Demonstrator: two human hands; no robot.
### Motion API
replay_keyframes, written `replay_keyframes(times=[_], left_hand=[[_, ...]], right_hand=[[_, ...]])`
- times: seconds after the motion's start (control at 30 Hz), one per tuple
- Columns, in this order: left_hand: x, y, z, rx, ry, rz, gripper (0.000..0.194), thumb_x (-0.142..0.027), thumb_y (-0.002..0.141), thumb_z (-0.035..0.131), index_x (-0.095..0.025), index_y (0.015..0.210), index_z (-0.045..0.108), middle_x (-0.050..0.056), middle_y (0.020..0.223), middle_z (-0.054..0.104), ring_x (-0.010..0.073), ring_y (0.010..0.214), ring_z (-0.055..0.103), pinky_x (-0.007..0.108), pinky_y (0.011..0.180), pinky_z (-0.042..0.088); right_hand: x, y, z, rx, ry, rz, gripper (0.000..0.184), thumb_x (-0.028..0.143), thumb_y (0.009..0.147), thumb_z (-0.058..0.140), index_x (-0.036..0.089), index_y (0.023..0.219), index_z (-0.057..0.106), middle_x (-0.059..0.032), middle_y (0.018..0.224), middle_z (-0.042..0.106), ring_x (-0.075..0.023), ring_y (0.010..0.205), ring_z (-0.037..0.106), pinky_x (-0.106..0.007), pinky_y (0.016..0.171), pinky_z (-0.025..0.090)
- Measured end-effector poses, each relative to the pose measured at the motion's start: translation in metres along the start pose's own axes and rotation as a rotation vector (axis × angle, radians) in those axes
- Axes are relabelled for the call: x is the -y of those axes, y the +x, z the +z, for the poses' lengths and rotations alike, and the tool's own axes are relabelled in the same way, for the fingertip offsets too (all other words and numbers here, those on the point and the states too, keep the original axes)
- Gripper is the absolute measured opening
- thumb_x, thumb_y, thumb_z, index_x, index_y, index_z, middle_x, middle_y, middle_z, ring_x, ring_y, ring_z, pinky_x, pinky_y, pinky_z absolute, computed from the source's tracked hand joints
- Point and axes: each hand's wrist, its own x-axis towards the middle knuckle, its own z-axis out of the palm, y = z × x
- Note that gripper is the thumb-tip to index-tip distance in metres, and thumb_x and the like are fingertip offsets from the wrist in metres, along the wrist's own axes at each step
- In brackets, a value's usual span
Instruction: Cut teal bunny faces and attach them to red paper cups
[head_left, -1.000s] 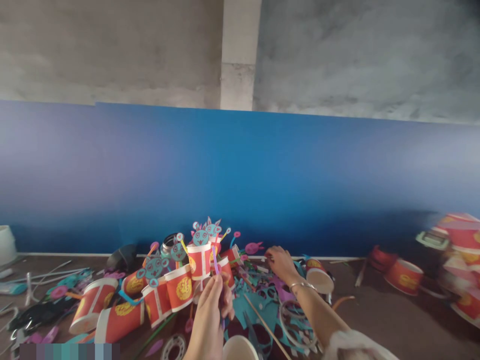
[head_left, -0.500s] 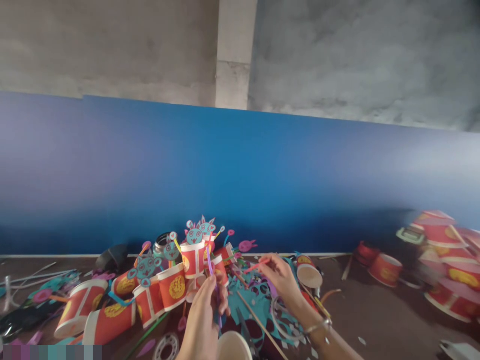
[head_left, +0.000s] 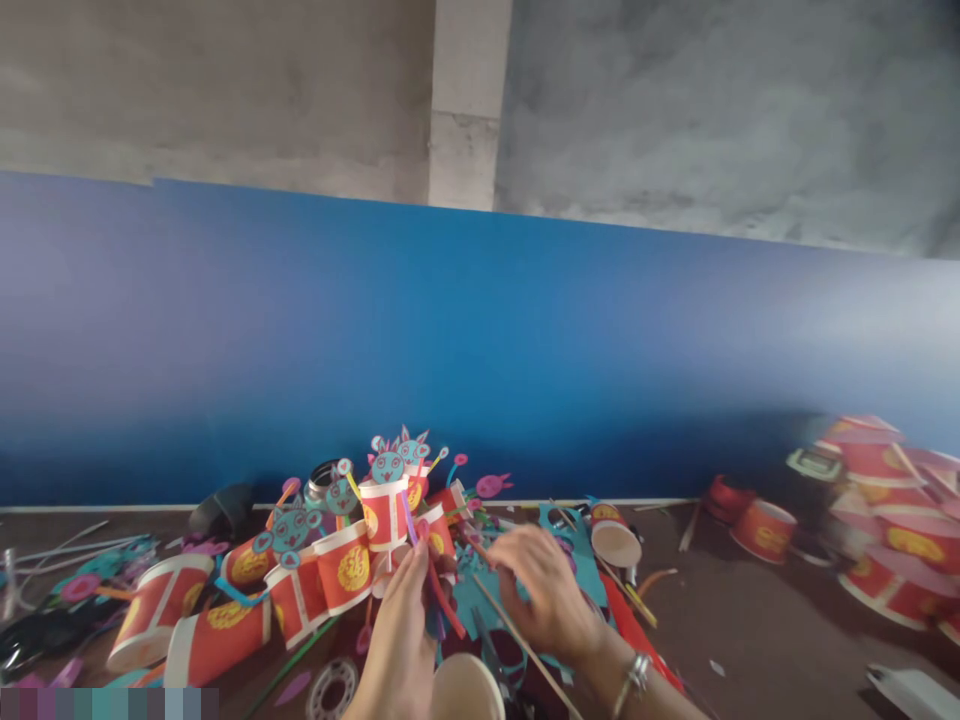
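My left hand [head_left: 401,625] is closed round a purple straw [head_left: 409,515] and a bent red straw [head_left: 444,592], which slants down to the right from the fingers. My right hand [head_left: 536,585] hovers above teal paper scraps [head_left: 469,600], its fingers bent and loosely apart, with nothing visible in them. Just beyond the left hand stands a red and white paper cup [head_left: 388,515] topped by a teal cat-like paper face [head_left: 388,466]. A plain paper cup [head_left: 466,690] lies below, between the hands. Scissors [head_left: 489,640] and a wooden stick [head_left: 525,645] rest among the scraps.
Several red paper cups [head_left: 225,640] with straws and paper cut-outs crowd the left. A tape roll [head_left: 332,688] lies at the front. Stacked red cups [head_left: 900,540] stand far right, near a fallen cup [head_left: 765,530]. A blue panel [head_left: 480,350] closes off the back.
The red straw has passed from my right hand to my left, beside the purple straw. My right hand has dropped lower and turned over the scraps.
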Motion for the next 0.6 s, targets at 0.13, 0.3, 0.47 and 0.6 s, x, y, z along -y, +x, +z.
replay_keyframes(times=[0.13, 0.3, 0.47, 0.6], left_hand=[[0.0, 0.001, 0.0, 0.075, 0.0, 0.054, 0.026, -0.037, 0.069, 0.072, -0.016, 0.08, 0.06, 0.002, 0.07, 0.064, 0.0141, 0.062, 0.061, 0.021, 0.049, 0.039], [0.006, 0.006, -0.002, 0.124, 0.04, 0.04, 0.03, -0.037, 0.062, 0.077, -0.017, 0.074, 0.058, -0.002, 0.064, 0.061, 0.0116, 0.058, 0.058, 0.02, 0.05, 0.039], [0.004, 0.01, 0.001, 0.114, 0.007, 0.03, 0.035, -0.033, 0.056, 0.08, -0.018, 0.079, 0.06, -0.001, 0.067, 0.062, 0.0143, 0.061, 0.062, 0.022, 0.052, 0.042], [0.002, 0.01, 0.0, 0.119, 0.035, 0.034, 0.03, -0.036, 0.061, 0.077, -0.019, 0.077, 0.059, -0.001, 0.064, 0.062, 0.0167, 0.066, 0.064, 0.023, 0.055, 0.044]], right_hand=[[-0.07, 0.003, 0.023, 0.383, -0.403, 0.456, 0.023, 0.01, 0.087, 0.045, 0.016, 0.091, 0.067, -0.0095, 0.089, 0.069, -0.0223, 0.094, 0.057, -0.033, 0.081, 0.04], [-0.119, 0.01, 0.05, 0.596, -0.465, 0.479, 0.01, 0.015, 0.085, 0.058, 0.01, 0.086, 0.066, -0.0097, 0.09, 0.067, -0.0228, 0.095, 0.06, -0.038, 0.084, 0.045], [-0.131, 0.015, 0.071, 0.625, -0.471, 0.471, 0.027, 0.032, 0.089, 0.056, 0.012, 0.107, 0.058, -0.0084, 0.109, 0.061, -0.0198, 0.094, 0.06, -0.04, 0.083, 0.049], [-0.13, 0.02, 0.071, 0.502, -0.411, 0.47, 0.008, 0.016, 0.084, 0.058, 0.011, 0.086, 0.064, -0.0094, 0.09, 0.067, -0.0205, 0.091, 0.06, -0.036, 0.084, 0.043]])
